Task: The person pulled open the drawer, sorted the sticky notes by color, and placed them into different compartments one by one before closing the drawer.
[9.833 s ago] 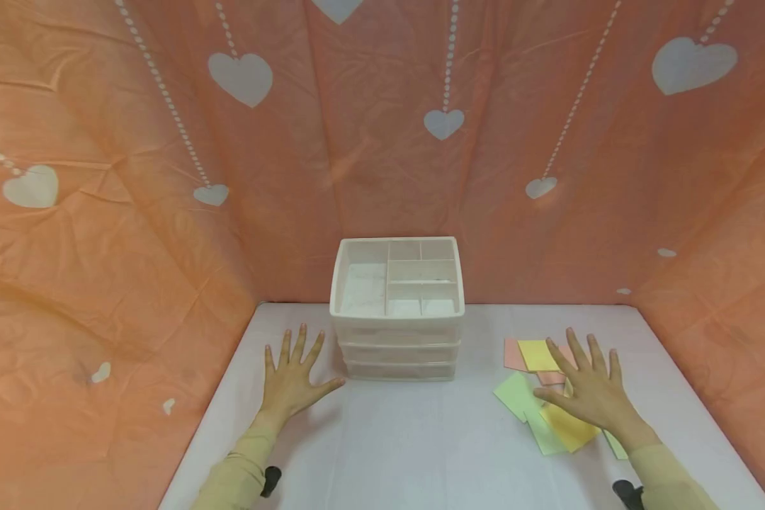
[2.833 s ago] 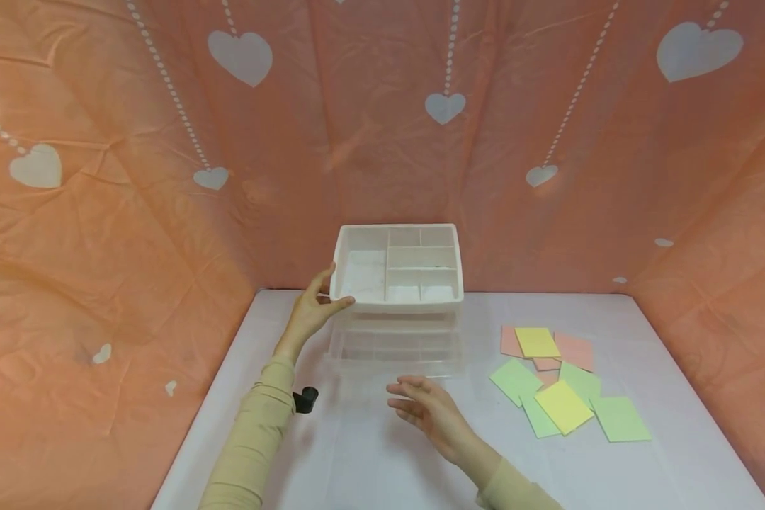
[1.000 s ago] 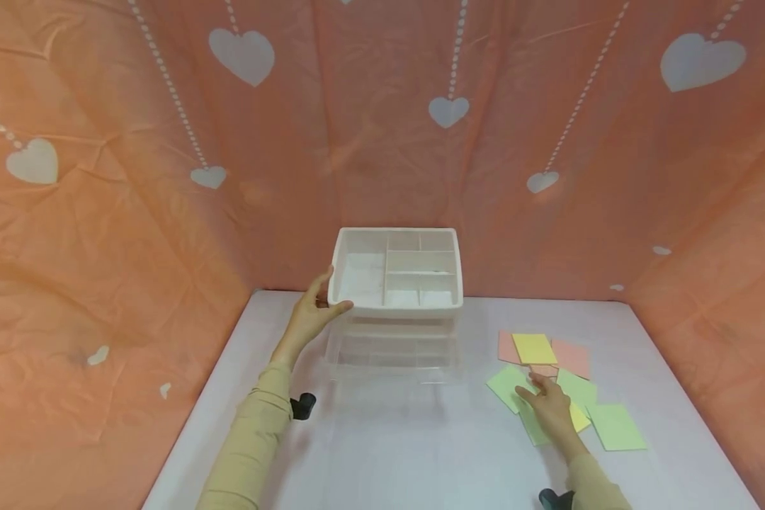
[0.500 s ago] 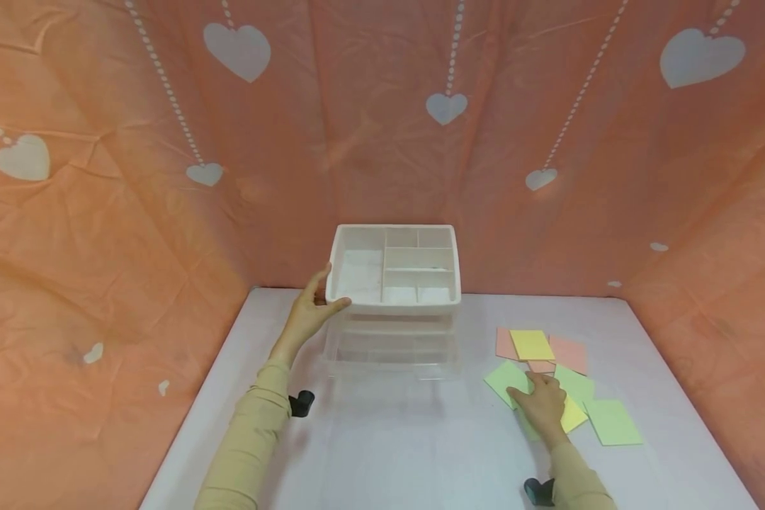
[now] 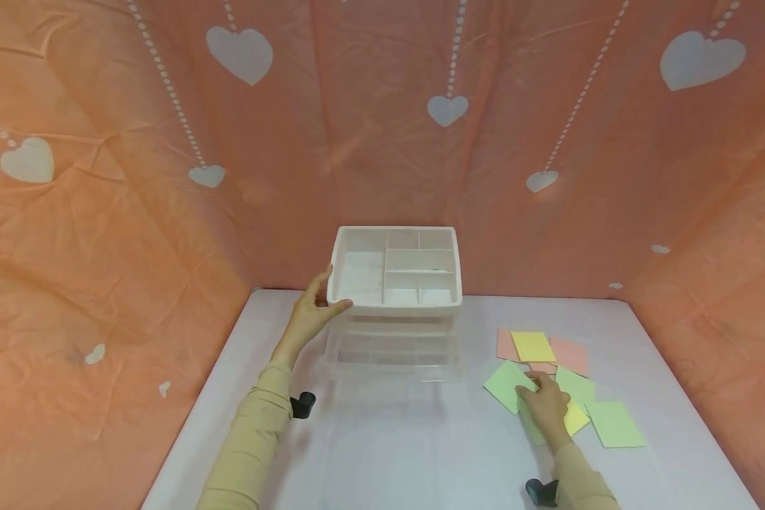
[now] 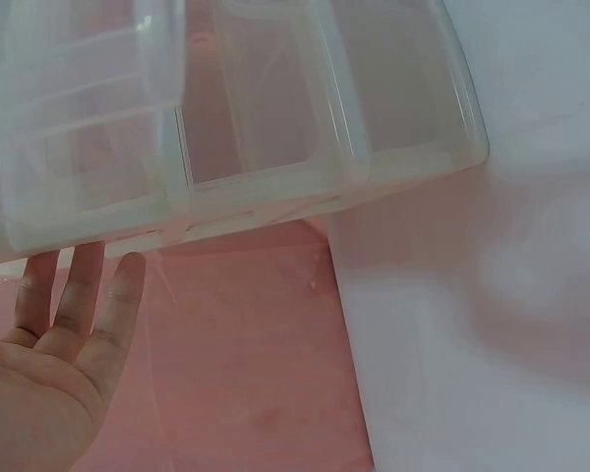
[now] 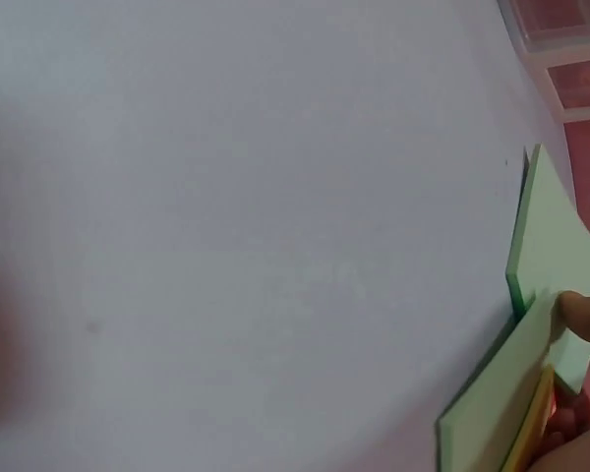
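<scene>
A white plastic drawer organizer with a divided top tray stands at the back middle. One clear drawer sticks out from its front. My left hand holds the organizer's left front corner, thumb on the top rim and fingers along the side. In the left wrist view, fingertips meet the organizer's edge. Over the paper pads at right, my right hand pinches a light green sticky note pad by its near corner. The right wrist view has the thumb on that pad, which is tilted.
Around the right hand lie more sticky note pads: a yellow one, a pink one, green ones and another yellow one partly covered by the hand. Orange cloth with hearts encloses the white table.
Since the earliest frame the clear drawer has come out and my left hand has taken the organizer's corner. My right hand has moved from the organizer's front to the pads and gripped a green one.
</scene>
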`<state>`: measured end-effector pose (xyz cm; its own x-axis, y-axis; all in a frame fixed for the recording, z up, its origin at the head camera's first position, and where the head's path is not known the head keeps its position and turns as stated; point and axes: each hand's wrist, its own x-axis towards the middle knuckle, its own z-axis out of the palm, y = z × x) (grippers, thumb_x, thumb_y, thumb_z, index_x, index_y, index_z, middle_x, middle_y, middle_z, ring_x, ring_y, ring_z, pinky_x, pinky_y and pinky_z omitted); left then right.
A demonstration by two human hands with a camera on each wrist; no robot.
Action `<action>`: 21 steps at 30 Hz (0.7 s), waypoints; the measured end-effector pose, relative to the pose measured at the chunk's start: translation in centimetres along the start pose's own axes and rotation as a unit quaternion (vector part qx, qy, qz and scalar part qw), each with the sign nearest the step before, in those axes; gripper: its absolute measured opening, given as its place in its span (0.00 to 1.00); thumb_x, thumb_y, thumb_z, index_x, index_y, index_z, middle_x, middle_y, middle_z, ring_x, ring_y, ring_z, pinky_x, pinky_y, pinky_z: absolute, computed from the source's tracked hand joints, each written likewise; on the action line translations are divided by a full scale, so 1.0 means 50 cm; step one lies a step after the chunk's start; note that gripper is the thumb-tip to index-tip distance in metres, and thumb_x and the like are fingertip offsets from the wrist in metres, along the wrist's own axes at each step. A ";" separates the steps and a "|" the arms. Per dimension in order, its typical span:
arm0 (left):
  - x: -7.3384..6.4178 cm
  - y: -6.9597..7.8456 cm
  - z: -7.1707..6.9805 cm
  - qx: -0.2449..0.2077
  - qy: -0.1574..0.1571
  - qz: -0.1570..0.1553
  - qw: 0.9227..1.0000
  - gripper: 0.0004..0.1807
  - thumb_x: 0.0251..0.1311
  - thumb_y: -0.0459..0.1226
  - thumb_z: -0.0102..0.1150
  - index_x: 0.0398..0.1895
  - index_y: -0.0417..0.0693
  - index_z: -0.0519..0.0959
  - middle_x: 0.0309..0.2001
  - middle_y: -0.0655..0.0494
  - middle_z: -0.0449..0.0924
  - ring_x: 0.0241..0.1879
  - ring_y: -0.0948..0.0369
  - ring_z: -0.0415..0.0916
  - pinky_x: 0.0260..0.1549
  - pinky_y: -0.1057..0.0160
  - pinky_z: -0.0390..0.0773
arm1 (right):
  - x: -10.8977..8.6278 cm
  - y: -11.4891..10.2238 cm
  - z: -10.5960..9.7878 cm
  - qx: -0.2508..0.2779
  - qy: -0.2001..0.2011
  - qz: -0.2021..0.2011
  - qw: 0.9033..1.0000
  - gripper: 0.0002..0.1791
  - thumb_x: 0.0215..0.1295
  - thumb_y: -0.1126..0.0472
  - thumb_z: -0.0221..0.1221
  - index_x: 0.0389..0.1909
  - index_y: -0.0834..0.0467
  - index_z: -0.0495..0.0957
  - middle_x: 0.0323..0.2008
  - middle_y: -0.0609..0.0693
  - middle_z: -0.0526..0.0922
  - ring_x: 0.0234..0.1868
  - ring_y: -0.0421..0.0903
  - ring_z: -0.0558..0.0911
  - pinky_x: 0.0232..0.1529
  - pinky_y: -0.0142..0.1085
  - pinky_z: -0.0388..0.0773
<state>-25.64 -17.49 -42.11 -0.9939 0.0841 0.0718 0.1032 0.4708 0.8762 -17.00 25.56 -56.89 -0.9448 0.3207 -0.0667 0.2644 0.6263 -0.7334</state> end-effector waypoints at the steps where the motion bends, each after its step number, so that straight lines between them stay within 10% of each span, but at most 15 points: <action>1: -0.001 0.000 0.000 -0.002 0.000 0.000 1.000 0.46 0.47 0.58 0.65 0.68 0.84 0.49 0.49 0.48 0.72 0.43 0.57 0.70 0.40 0.63 0.72 | -0.001 0.003 -0.001 0.011 -0.001 -0.001 1.000 0.20 0.60 0.61 0.57 0.51 0.67 0.72 0.52 0.71 0.74 0.51 0.65 0.69 0.47 0.49 0.56; 11: -0.001 -0.001 -0.002 -0.011 0.003 0.003 1.000 0.46 0.48 0.57 0.65 0.68 0.84 0.48 0.58 0.51 0.69 0.46 0.57 0.70 0.42 0.62 0.72 | -0.005 0.021 -0.044 0.015 -0.095 -0.012 0.995 0.24 0.66 0.51 0.54 0.57 0.61 0.72 0.53 0.65 0.75 0.52 0.55 0.74 0.44 0.38 0.71; 21: -0.002 -0.001 0.001 -0.010 0.003 0.009 1.000 0.46 0.49 0.55 0.65 0.70 0.78 0.49 0.59 0.50 0.70 0.46 0.55 0.71 0.43 0.62 0.72 | -0.016 0.022 -0.054 0.051 -0.070 0.003 0.996 0.23 0.62 0.52 0.59 0.53 0.63 0.76 0.37 0.53 0.84 0.27 0.31 0.76 0.31 0.27 0.73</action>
<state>-25.52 -17.48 -42.21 -0.9921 0.0877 0.0895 0.1197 0.4513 0.8843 -15.46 27.91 -55.84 -0.9629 0.2174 -0.1598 0.2558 0.5472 -0.7970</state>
